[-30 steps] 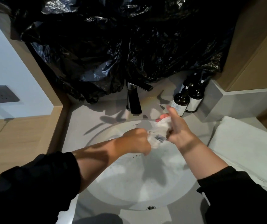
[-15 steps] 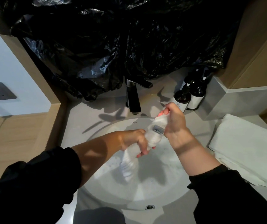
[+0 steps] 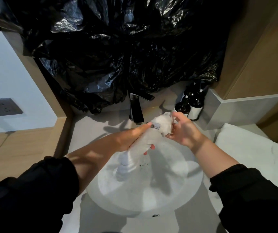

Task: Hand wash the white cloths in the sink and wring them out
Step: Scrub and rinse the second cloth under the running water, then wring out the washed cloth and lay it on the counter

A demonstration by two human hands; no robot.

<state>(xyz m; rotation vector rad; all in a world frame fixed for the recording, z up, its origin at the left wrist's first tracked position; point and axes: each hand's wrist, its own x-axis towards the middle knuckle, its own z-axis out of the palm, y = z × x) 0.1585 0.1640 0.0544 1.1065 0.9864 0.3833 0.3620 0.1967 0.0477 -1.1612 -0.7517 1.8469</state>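
Head view, entry at the sink.

— Where's the cloth [image 3: 149, 137]?

— Above the sink [image 3: 172, 195], clear of the basin. It's twisted into a white roll, slanting from upper right, near the tap [image 3: 135, 110], down to lower left. The lower end hangs loose over the basin. There is a small grey label [image 3: 155, 126] near the top.

— Left hand [image 3: 131, 139]?

— Wrapped round the middle of the roll. The forefinger lies straight along the cloth towards the label, and the other fingertips [image 3: 152, 147] show underneath.

— Right hand [image 3: 184, 130]?

— It holds the bunched top end between thumb and loosely curled fingers. How tight the grip is, I cannot tell.

— Anything else to note?

— Two dark bottles [image 3: 195, 105] stand just behind the right hand, in the corner of the grey surface [image 3: 99, 219]. A folded white towel [image 3: 246, 148] lies on that surface, right of the sink. A crumpled black plastic sheet [image 3: 126, 47] covers the wall behind the tap. Both forearms are bare, with black sleeves [image 3: 34, 190] pushed up. A socket [image 3: 2, 106] is on the left wall.
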